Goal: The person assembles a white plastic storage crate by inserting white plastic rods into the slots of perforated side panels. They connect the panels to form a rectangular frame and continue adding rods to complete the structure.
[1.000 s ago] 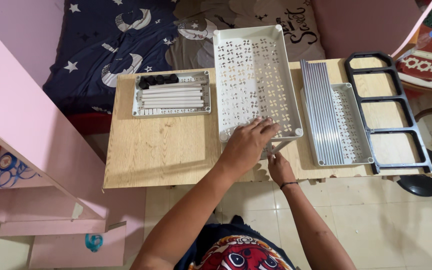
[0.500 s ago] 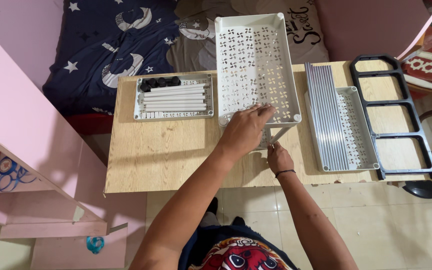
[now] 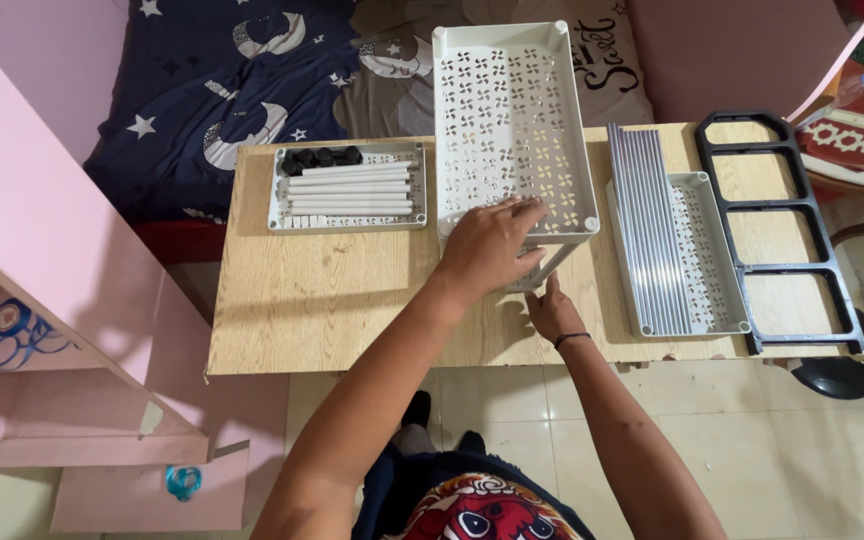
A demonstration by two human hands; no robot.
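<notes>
Head view looks straight down on a light wooden table (image 3: 332, 300), where the left hand (image 3: 487, 250) lies palm-down with fingers spread over the near end of a white perforated plastic tray (image 3: 512, 120), pressing on its floor and near rim rather than gripping it. Just below that rim the right hand (image 3: 552, 310) reaches up under the tray's near right corner, its fingertips at a short white plastic post (image 3: 550, 262) that slants out from beneath the tray; whether those fingers are pinched on the post or only touching it cannot be told. My judgement is that the main risk sits at that corner: the post stands tilted, so pressing down from above while it is askew could jam it, or kick it sideways off the near table edge, which is close. The tray also reaches past the far table edge towards the dark star-patterned bedding (image 3: 222, 90), so an uneven push might rock it. To the left, well apart from both hands, a small grey tray (image 3: 277, 205) holds white tubes (image 3: 352, 188) and black caps (image 3: 320, 157); to the right lie a grey perforated tray (image 3: 707, 255) with silver rods (image 3: 642, 230) and a black plastic ladder-shaped frame (image 3: 782, 190).
</notes>
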